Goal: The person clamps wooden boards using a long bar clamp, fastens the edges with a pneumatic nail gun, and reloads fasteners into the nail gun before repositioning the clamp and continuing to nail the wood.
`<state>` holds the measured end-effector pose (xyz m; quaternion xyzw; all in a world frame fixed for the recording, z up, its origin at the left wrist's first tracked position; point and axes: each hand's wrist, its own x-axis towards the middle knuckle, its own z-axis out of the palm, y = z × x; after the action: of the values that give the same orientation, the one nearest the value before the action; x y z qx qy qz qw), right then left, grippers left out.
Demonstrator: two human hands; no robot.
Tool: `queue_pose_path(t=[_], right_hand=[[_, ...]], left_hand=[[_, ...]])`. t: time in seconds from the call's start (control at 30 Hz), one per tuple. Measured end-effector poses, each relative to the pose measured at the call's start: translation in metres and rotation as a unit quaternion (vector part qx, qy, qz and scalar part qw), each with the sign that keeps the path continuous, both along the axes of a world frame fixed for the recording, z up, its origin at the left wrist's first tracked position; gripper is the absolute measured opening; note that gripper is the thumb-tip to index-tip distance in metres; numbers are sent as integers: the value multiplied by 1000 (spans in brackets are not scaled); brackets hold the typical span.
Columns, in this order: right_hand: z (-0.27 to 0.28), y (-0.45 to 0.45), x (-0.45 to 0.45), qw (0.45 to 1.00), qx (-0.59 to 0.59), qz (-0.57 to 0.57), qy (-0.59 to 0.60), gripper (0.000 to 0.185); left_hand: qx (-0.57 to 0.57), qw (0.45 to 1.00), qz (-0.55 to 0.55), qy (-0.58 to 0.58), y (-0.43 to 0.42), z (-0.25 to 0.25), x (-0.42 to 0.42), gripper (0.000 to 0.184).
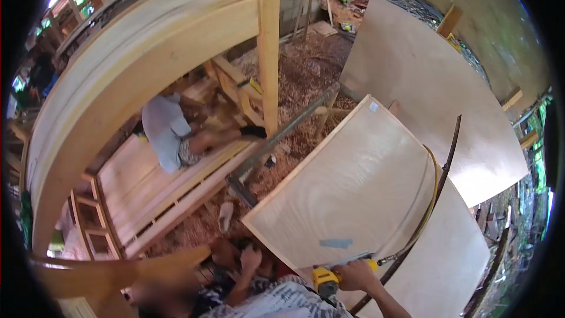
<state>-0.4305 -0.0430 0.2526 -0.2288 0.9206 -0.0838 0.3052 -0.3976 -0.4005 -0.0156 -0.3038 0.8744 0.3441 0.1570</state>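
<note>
My right hand (356, 275) grips a yellow-and-black air nail gun (325, 281) at the lower middle of the head view. A metal fitting joins its handle end to a yellow air hose (436, 191). The gun is at the lower edge of a pale framed plywood panel (353, 171), which has a strip of blue tape (336, 242) on it. To the left of the gun, my left hand (251, 259) is raised with curled fingers. Whatever it may hold is hidden.
A person in a light shirt (165, 127) bends over a wooden bed-like frame (141, 182). Another person in dark clothing (209, 297) is close at lower left. A large curved timber (135, 77) arches overhead. A bare plywood sheet (424, 82) leans behind the panel; shavings (300, 77) cover the floor.
</note>
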Motion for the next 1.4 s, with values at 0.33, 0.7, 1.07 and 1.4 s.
queue_pose_path(t=[0.33,0.7,1.07,1.4], right_hand=[[30,28,7,1000,-4,-26,-4,49],[27,23,13,998,14,-25,-52,52],[25,32,14,999,13,-21,-43,51],[27,24,11,998,16,-12,-58,50]], left_hand=[[120,884,110,438,3,57,-48,62],[67,926,2,370,25,37,-42,83],[102,932,-35,347,22,24,-34,85],[125,929,-40,346,18,25,-36,97]])
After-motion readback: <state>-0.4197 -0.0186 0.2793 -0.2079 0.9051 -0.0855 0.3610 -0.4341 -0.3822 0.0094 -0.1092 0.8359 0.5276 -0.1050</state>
